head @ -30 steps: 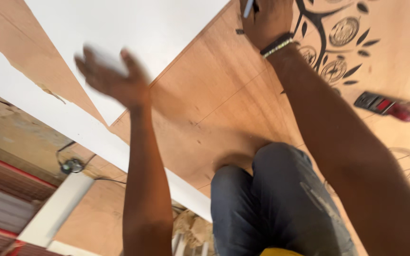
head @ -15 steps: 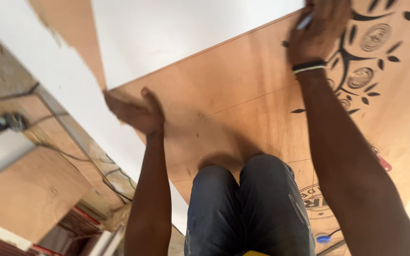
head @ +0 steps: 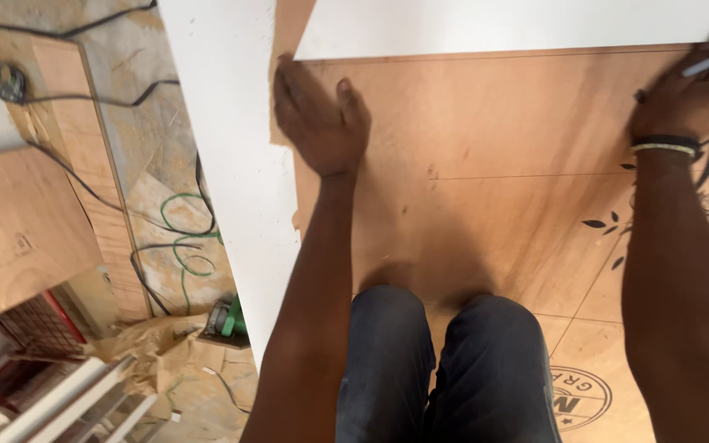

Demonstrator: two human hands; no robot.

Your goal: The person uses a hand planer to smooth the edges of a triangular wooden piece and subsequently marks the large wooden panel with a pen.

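I kneel on a brown plywood sheet (head: 486, 189) with thin pencil lines and black printed leaf marks at its right. My left hand (head: 317, 115) lies flat, fingers apart, on the sheet's far left corner beside a white board (head: 240, 148). My right hand (head: 691, 90) rests on the sheet at the far right and holds a pen or pencil (head: 703, 64) near the edge of a white panel (head: 502, 25). A bracelet circles that wrist. My knees (head: 445, 361) press on the sheet's near part.
Left of the boards, a dusty floor carries a green cable (head: 186, 238), black cables (head: 84, 180), a green power tool (head: 227, 316) and torn brown paper (head: 166, 349). A plywood piece (head: 18, 230) and white strips (head: 75, 402) lie at the lower left.
The view has swung so the sheet now lies square ahead. My left hand came down from the air and moved flat onto the sheet's corner. My right hand stays at the far right edge.
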